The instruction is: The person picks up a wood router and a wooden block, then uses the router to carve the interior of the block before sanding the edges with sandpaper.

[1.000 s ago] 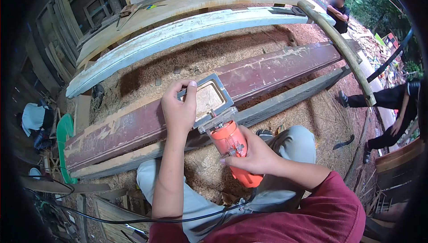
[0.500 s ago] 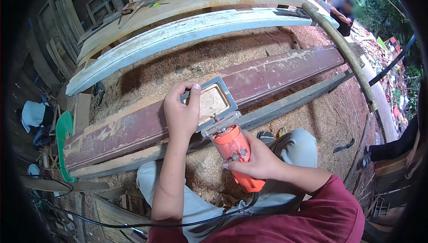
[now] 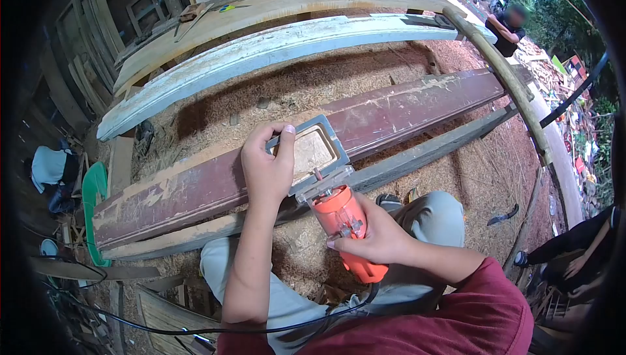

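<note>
Diagonally across the sawdust-covered ground (image 3: 293, 88) lies a long reddish-brown plank (image 3: 404, 110). On its near part sits a grey rectangular template frame (image 3: 331, 141), pinned flat by the left hand (image 3: 267, 169), whose fingers hook over its far-left rim. An orange trim router (image 3: 342, 221) leans at the frame's near edge, its clear base touching it. The right hand (image 3: 375, 237) is wrapped tight around its body.

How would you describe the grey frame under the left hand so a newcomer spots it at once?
Find the long dark red plank lying across the sawdust. Near its middle the left hand grips a grey rectangular frame, with the orange trim router in the right hand at its near corner. Unlike anything nearby, it is a hollow rectangle showing pale wood inside.
</note>
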`<state>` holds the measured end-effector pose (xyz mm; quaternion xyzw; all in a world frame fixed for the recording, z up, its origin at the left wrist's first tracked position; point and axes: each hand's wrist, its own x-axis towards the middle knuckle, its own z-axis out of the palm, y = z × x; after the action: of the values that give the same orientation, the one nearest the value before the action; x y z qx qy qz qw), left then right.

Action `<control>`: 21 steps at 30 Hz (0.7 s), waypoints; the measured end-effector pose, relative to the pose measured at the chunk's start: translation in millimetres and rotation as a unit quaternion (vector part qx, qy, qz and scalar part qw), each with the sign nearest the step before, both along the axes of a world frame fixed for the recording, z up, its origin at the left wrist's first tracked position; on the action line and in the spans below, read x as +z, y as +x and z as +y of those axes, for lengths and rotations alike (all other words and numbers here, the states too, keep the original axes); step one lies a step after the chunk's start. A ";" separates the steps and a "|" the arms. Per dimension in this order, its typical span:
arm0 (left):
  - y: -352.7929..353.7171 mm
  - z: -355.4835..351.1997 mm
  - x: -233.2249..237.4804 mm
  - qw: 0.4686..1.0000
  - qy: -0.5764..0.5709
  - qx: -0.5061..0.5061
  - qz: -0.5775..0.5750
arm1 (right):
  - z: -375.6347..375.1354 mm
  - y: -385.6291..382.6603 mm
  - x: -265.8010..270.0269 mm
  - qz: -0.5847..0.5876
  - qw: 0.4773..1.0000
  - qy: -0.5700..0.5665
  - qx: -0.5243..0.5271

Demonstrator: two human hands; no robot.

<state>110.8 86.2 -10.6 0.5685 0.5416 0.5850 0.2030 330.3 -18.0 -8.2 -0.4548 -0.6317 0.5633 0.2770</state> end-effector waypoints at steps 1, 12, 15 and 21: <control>-0.2 0.1 0.5 1.000 -0.001 0.001 0.003 | 0.3 -0.1 0.9 -0.003 1.000 0.001 0.001; 0.7 -0.7 1.9 1.000 -0.005 0.000 -0.004 | 0.6 1.0 -6.9 0.014 1.000 0.006 -0.001; 0.4 -0.5 1.7 1.000 -0.005 0.005 0.004 | -0.4 -0.6 -6.7 0.026 1.000 0.008 -0.003; 1.1 -1.8 3.3 1.000 -0.005 0.012 0.006 | 1.1 0.0 -10.8 0.029 1.000 0.006 0.005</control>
<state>111.9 84.4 -7.3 0.5649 0.5521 0.5813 0.1955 330.3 -16.9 -19.0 -0.4337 -0.6290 0.5737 0.2951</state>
